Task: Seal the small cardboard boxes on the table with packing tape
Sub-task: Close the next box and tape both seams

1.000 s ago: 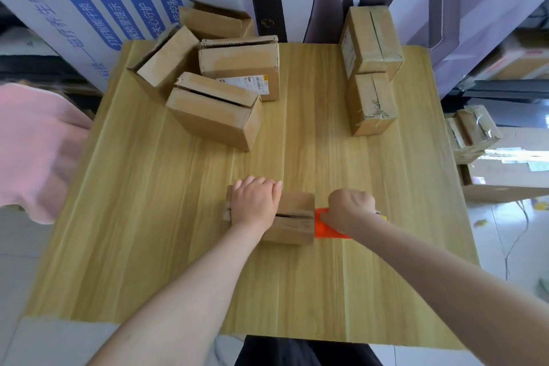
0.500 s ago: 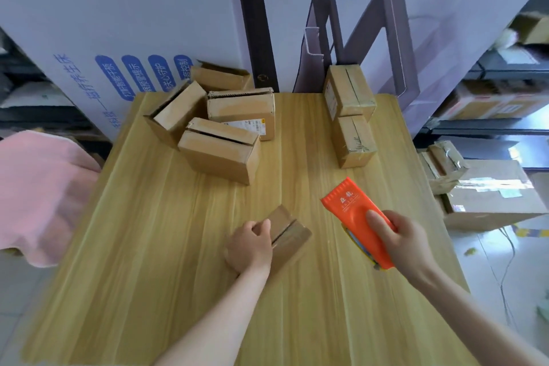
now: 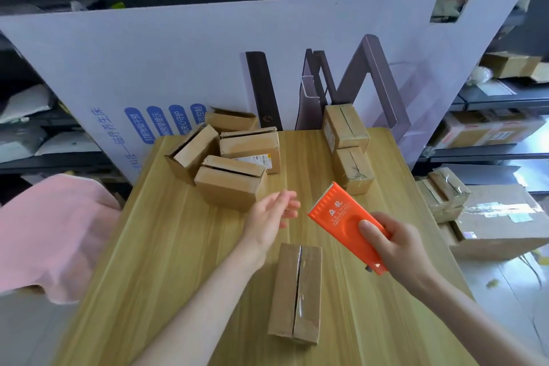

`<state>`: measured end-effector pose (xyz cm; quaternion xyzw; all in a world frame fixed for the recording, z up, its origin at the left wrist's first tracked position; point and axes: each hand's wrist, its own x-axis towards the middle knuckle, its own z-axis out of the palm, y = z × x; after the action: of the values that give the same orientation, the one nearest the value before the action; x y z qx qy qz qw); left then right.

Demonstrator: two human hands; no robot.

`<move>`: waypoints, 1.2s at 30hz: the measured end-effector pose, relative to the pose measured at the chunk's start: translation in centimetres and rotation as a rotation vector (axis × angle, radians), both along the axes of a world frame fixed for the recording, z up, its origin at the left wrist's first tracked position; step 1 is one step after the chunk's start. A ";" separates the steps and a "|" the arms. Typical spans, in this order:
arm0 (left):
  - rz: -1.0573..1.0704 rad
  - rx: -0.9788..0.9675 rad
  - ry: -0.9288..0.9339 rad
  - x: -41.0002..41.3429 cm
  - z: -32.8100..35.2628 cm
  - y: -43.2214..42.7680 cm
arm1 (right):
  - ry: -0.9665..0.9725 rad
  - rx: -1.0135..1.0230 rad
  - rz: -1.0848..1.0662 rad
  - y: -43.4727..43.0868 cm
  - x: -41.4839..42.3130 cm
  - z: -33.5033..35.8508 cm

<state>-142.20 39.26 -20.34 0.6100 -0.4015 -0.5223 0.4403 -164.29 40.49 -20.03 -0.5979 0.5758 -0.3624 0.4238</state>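
Observation:
A small cardboard box (image 3: 298,291) lies near me on the wooden table (image 3: 166,246), with shiny clear tape along its centre seam. My left hand (image 3: 271,215) hovers open above the table, beyond that box, touching nothing. My right hand (image 3: 401,245) grips an orange tape dispenser (image 3: 346,223), toothed edge pointing away from me, held above the table right of the box. Several untaped boxes (image 3: 231,181) cluster at the far left. Two taped boxes (image 3: 352,169) stand at the far right.
A large white printed cardboard sheet (image 3: 208,68) stands behind the table. Pink cloth (image 3: 50,232) hangs at the left edge. More cardboard boxes (image 3: 499,223) sit on the floor at right, with shelving behind them.
My left hand let go of the near box and lifted forward, open. The box now lies lengthwise close to me. The dispenser stays in my right hand. My head has tilted up.

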 end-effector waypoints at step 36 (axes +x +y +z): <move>-0.256 -0.026 -0.091 0.8 5.2 -0.4 | 0.001 0.016 0.059 -0.4 1.8 1.3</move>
<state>-141.36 38.91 -15.13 0.5711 -0.5026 -0.5406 0.3592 -162.54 40.06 -18.76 -0.6115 0.5612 -0.3448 0.4385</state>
